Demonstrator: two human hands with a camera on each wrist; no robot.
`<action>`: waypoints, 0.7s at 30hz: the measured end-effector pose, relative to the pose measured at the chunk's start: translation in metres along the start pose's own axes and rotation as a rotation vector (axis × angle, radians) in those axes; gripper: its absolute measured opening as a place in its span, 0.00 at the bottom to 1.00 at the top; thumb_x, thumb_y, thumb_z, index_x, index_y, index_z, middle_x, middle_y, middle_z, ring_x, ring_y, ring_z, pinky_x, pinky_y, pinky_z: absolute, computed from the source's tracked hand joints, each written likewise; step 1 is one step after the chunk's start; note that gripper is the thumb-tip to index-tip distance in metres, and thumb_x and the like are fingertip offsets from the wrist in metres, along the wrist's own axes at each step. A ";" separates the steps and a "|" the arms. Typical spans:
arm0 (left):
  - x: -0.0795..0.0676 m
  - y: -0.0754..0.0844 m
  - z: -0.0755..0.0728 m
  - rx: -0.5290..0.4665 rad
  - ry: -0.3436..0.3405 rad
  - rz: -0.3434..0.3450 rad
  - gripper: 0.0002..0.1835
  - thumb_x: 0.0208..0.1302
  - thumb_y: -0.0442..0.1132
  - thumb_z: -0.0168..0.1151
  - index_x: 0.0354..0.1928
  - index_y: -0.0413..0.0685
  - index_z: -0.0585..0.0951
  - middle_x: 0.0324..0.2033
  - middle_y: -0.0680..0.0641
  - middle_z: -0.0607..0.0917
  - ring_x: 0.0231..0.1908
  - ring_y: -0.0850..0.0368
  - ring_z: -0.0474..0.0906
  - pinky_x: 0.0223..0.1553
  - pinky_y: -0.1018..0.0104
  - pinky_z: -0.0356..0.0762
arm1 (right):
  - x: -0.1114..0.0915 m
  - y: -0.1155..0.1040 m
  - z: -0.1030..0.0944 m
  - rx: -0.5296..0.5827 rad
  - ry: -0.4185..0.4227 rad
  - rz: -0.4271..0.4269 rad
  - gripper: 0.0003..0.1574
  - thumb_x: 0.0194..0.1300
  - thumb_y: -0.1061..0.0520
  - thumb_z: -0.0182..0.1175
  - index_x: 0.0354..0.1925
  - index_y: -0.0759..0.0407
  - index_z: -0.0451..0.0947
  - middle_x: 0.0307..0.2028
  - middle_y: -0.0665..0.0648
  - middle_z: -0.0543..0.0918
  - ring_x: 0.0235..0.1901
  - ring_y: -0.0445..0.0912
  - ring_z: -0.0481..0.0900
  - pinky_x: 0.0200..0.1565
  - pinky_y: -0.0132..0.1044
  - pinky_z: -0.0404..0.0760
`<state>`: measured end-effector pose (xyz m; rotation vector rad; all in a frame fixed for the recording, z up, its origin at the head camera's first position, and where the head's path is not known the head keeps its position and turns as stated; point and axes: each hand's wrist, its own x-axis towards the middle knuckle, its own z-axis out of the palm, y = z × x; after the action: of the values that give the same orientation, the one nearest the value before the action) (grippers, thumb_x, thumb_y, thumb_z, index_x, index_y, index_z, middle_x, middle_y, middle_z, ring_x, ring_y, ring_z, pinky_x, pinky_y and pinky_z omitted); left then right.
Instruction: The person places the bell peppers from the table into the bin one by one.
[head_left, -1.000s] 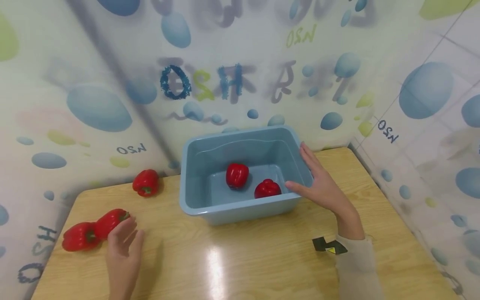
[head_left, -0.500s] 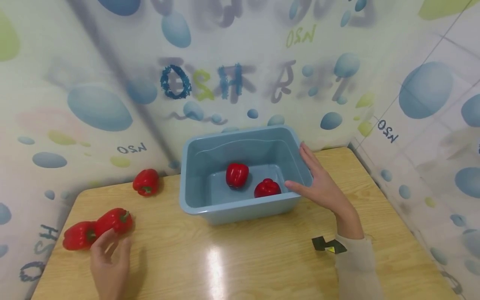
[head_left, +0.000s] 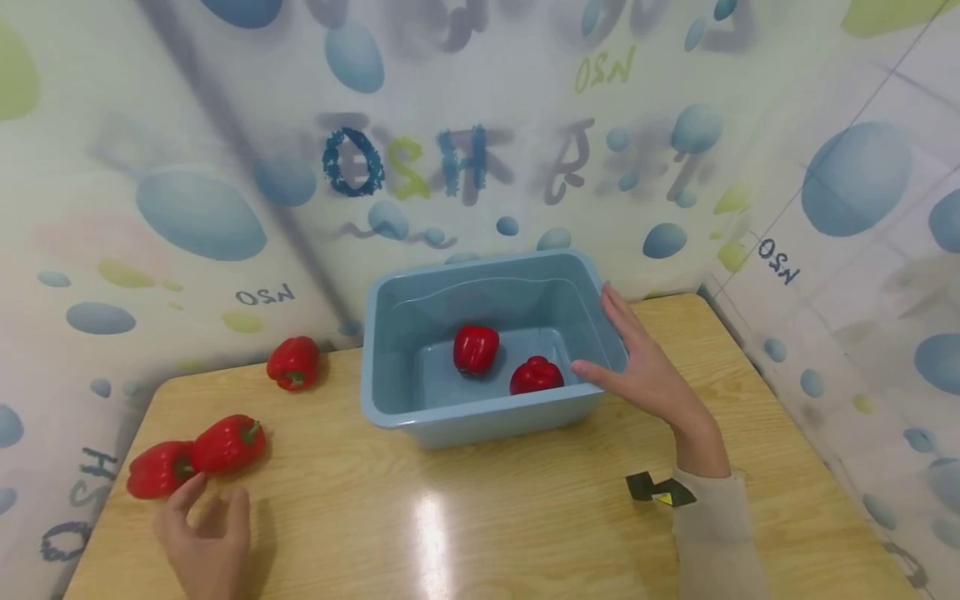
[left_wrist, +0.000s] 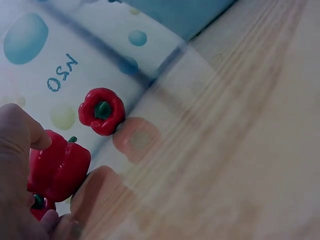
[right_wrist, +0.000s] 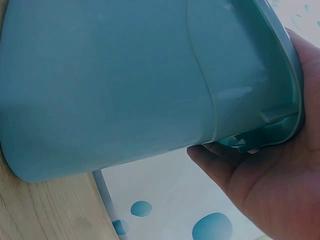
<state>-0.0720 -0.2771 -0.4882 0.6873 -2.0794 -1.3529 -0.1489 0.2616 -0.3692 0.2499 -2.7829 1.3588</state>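
Note:
A light blue plastic bin (head_left: 495, 423) stands at the back of the table. My right hand (head_left: 648, 375) holds its right end, thumb over the front rim and fingers along the side; the right wrist view shows fingertips (right_wrist: 205, 157) tucked against the outer wall under the rim. Two red bell peppers (head_left: 476, 349) lie inside the bin. At the table's left lie two more touching each other, a nearer bell pepper (head_left: 229, 443) and a leftmost bell pepper (head_left: 161, 469). Just in front of this pair, my left hand (head_left: 201, 537) hovers with bent, spread fingers, holding nothing.
Another red bell pepper (head_left: 293, 363) sits near the back edge, left of the bin. A patterned wall covering (head_left: 480, 150) rises behind the wooden table (head_left: 525, 508) and along its right side. A black strip with a yellow mark (head_left: 660, 492) is beside my right sleeve.
My left hand has drawn back toward me and to the left, away from the nearer pepper's stem end, its fingers spreading. The right hand and the bin stay in place.

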 end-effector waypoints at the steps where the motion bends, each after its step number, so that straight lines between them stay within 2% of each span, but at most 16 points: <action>1: 0.000 0.000 0.000 0.001 -0.005 0.008 0.30 0.61 0.31 0.68 0.65 0.50 0.74 0.56 0.66 0.66 0.52 0.72 0.73 0.46 0.93 0.73 | 0.000 0.000 0.000 -0.001 0.000 0.000 0.64 0.61 0.41 0.68 0.81 0.39 0.39 0.82 0.45 0.39 0.81 0.58 0.43 0.68 0.76 0.59; 6: 0.004 -0.005 0.001 0.003 -0.005 0.085 0.31 0.59 0.28 0.69 0.65 0.47 0.74 0.57 0.65 0.67 0.59 0.69 0.71 0.51 0.91 0.72 | -0.001 -0.001 -0.001 -0.002 -0.014 0.000 0.64 0.61 0.40 0.68 0.81 0.39 0.38 0.82 0.45 0.38 0.82 0.58 0.42 0.68 0.77 0.58; 13: 0.008 -0.008 0.003 -0.021 -0.006 0.141 0.33 0.56 0.26 0.70 0.66 0.45 0.74 0.56 0.65 0.68 0.59 0.67 0.71 0.53 0.89 0.73 | 0.000 -0.002 -0.002 0.014 -0.024 0.003 0.65 0.61 0.41 0.68 0.81 0.38 0.37 0.82 0.44 0.37 0.82 0.58 0.41 0.68 0.77 0.58; 16: 0.010 -0.007 0.003 -0.004 -0.019 0.146 0.35 0.56 0.27 0.70 0.67 0.48 0.73 0.57 0.64 0.68 0.59 0.67 0.70 0.55 0.89 0.72 | 0.000 -0.003 -0.002 0.015 -0.026 0.006 0.65 0.61 0.41 0.69 0.81 0.38 0.37 0.82 0.43 0.37 0.82 0.58 0.41 0.68 0.77 0.57; 21: 0.014 -0.007 0.004 0.066 -0.054 0.112 0.38 0.59 0.31 0.69 0.71 0.59 0.68 0.59 0.64 0.66 0.62 0.67 0.68 0.59 0.88 0.70 | 0.000 -0.003 -0.002 0.007 -0.025 0.009 0.65 0.61 0.40 0.68 0.81 0.38 0.37 0.82 0.44 0.37 0.82 0.58 0.41 0.68 0.77 0.57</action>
<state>-0.0837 -0.2868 -0.4932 0.5582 -2.1792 -1.2591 -0.1481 0.2613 -0.3657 0.2564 -2.8038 1.3772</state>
